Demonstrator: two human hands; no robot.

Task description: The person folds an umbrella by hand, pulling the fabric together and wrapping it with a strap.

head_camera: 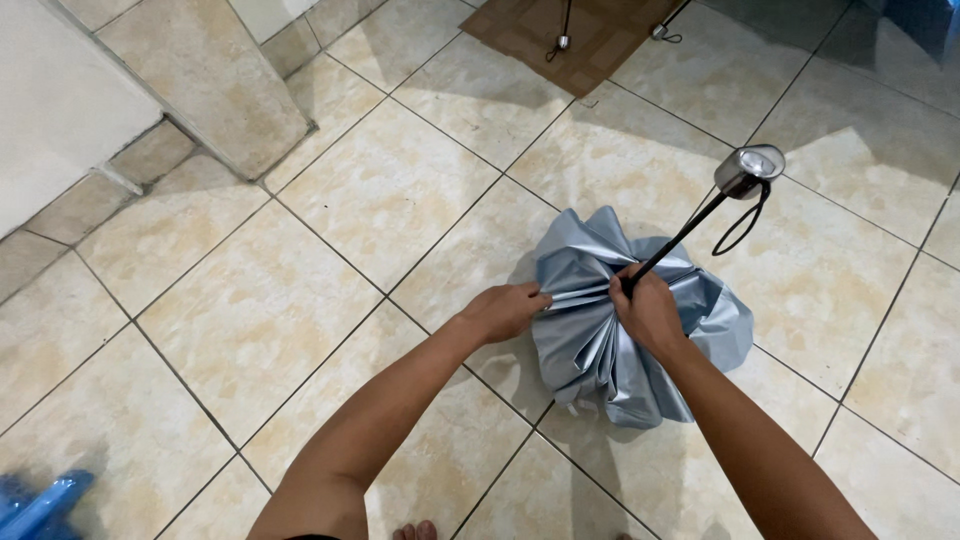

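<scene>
A collapsed umbrella with a silvery grey-blue canopy [600,350] stands tip-down on the tiled floor. Its thin black shaft [680,235] slants up to the right and ends in a silver handle [750,168] with a black wrist loop. My right hand [648,312] is closed around the gathered canopy folds where the shaft enters them. My left hand [505,310] pinches the folds on the canopy's left side. The ribs are hidden inside the fabric.
Beige floor tiles [300,260] surround me. A tiled step and white wall [60,110] rise at the upper left. A brown cardboard sheet [570,30] with small metal parts lies at the top. A blurred blue object [40,500] shows at the bottom left. My toes [413,530] are below.
</scene>
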